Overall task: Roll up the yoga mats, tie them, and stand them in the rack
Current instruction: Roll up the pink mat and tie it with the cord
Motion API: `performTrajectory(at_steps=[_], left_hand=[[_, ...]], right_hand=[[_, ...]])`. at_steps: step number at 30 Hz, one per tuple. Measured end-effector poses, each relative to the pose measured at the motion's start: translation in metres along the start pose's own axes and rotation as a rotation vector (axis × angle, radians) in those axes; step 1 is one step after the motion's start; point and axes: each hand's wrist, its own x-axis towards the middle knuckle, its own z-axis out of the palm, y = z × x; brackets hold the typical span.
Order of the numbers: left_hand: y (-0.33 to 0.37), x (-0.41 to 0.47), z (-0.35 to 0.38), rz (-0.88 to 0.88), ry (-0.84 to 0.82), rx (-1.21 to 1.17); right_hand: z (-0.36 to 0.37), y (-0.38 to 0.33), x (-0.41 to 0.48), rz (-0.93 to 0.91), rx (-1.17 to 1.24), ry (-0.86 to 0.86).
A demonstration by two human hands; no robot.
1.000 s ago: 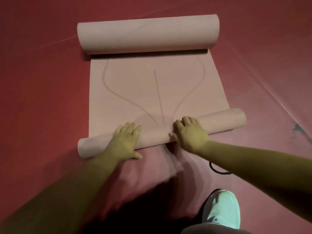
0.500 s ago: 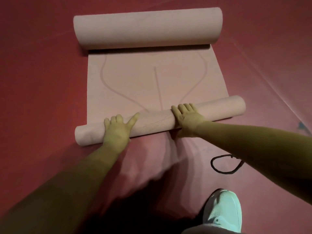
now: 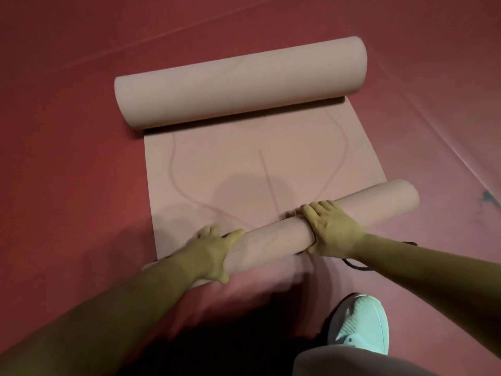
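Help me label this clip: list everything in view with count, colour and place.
yoga mat: one, pale pink, flat on the floor, curved lines on it
near roll: one, pale pink, the mat's near end, under both hands
far roll: one, pale pink, thicker, at the mat's far end
cord: one, black, on the floor just this side of the near roll, partly hidden
floor: one, red, all around
shoe: one, white, lower right
trouser leg: one, grey, bottom edge
left hand: one, resting on the near roll's left part, fingers spread
right hand: one, fingers curled over the near roll's middle
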Motion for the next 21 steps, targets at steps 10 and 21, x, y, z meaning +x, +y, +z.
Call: performTrajectory(at_steps=[10, 21], left_hand=[[-0.023, -0.015, -0.008, 0.066, 0.44, -0.045], [-0.007, 0.012, -0.003, -0.227, 0.412, 0.282]], right_hand=[[-0.044, 0.027, 0.066, 0.124, 0.203, -0.37], [-0.053, 0.001, 0.079, 0.207, -0.018, -0.197]])
